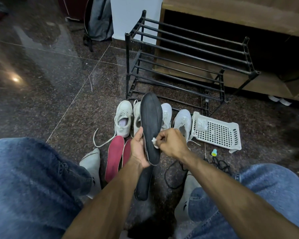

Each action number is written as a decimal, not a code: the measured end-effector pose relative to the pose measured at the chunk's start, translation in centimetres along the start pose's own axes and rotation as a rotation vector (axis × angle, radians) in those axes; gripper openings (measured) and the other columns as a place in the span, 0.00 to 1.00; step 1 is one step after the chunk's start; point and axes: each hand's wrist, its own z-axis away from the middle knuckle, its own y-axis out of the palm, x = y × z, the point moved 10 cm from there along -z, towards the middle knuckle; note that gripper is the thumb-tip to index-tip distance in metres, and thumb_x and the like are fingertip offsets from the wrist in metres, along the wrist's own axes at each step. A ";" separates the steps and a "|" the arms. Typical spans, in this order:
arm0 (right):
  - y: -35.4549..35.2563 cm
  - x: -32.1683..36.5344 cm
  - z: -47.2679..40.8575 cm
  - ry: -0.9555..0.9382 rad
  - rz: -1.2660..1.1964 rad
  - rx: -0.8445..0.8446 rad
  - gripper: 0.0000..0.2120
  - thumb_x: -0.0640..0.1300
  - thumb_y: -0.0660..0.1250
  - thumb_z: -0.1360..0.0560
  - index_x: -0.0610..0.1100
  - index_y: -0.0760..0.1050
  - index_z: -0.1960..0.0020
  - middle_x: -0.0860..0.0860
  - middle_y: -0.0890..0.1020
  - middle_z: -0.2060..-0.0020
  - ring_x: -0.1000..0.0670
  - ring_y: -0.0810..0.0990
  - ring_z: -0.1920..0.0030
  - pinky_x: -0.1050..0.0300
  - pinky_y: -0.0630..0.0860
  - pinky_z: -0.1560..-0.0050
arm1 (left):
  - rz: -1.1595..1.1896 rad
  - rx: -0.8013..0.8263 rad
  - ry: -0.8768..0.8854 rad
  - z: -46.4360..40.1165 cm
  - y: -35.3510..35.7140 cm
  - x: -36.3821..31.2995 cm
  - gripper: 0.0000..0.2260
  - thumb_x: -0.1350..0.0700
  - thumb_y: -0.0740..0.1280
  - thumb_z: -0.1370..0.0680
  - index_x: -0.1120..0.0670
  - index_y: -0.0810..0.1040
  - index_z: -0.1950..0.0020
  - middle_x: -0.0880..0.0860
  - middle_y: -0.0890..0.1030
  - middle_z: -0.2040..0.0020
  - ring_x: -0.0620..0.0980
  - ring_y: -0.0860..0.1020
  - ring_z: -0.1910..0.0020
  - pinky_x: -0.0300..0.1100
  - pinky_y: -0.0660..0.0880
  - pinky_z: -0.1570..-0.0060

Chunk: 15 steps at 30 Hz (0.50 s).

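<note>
Black insole (151,121) is standing almost upright in front of me, raised above the floor between my knees, with its rounded toe end pointing up and away. It is a long, flat, thin piece with a matte, slightly dusty face, and a pale rim is showing along its lower edge. I am gripping it with my left hand (138,149): the palm is cupping the lower left edge, the thumb is lying up along that edge, and the fingers are going behind it, out of my sight. My right hand (171,144) is curling into a tight pinch around a small crumpled white wipe (154,143), and I am pressing that wad against the insole's lower right side.

Below the held piece, a second black insole (143,183) is lying on the speckled, polished stone floor (59,83). Just left of it, two red insoles (114,157) with a soft fabric look are lying side by side. Four white sneakers (123,118) are standing in a row beyond, partly hidden by the held insole. A white plastic basket (217,131) with a square-grid wall is lying tipped over at right, near a small green-and-yellow bottle (214,152) and a tangle of black laces (221,165). A loose white lace (102,140) is curling at left. A black shoe rack (188,54) of thin round metal bars is standing behind.
</note>
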 end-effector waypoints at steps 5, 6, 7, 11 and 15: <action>3.5 0.6 2.1 -0.005 -0.185 0.264 0.10 0.40 0.74 0.31 0.51 0.80 0.68 0.56 0.84 0.66 0.55 0.83 0.60 0.48 0.81 0.50 | 0.061 -0.003 0.034 -0.1 -0.5 -0.3 0.28 0.43 0.58 0.22 0.64 0.74 0.34 0.63 0.79 0.43 0.60 0.78 0.42 0.54 0.73 0.37; 4.0 0.9 2.8 -0.031 -0.155 0.299 0.09 0.41 0.74 0.31 0.51 0.80 0.67 0.56 0.84 0.65 0.54 0.83 0.60 0.49 0.81 0.51 | 0.066 -0.014 0.032 -0.2 -0.7 -0.3 0.29 0.43 0.59 0.22 0.65 0.72 0.33 0.64 0.79 0.44 0.61 0.77 0.40 0.55 0.74 0.39; 3.9 1.1 3.2 -0.062 -0.101 0.298 0.08 0.42 0.73 0.30 0.51 0.80 0.67 0.55 0.84 0.65 0.54 0.83 0.60 0.49 0.81 0.52 | 0.063 -0.022 0.025 -0.3 -0.9 -0.1 0.29 0.42 0.59 0.22 0.65 0.73 0.33 0.64 0.79 0.44 0.61 0.75 0.38 0.55 0.74 0.39; 0.4 1.9 0.6 -0.145 0.182 0.076 0.04 0.45 0.68 0.27 0.50 0.82 0.57 0.52 0.85 0.60 0.49 0.82 0.56 0.55 0.78 0.53 | 0.019 -0.011 0.008 -0.3 -0.2 1.4 0.23 0.44 0.62 0.26 0.61 0.83 0.47 0.61 0.83 0.51 0.57 0.81 0.50 0.50 0.75 0.44; -2.6 0.9 -2.9 -0.061 0.259 -0.046 0.06 0.46 0.68 0.26 0.52 0.83 0.53 0.51 0.85 0.54 0.45 0.81 0.51 0.55 0.75 0.52 | 0.037 0.051 -0.026 0.2 1.1 2.8 0.19 0.46 0.63 0.25 0.59 0.85 0.51 0.59 0.84 0.54 0.58 0.82 0.54 0.55 0.76 0.44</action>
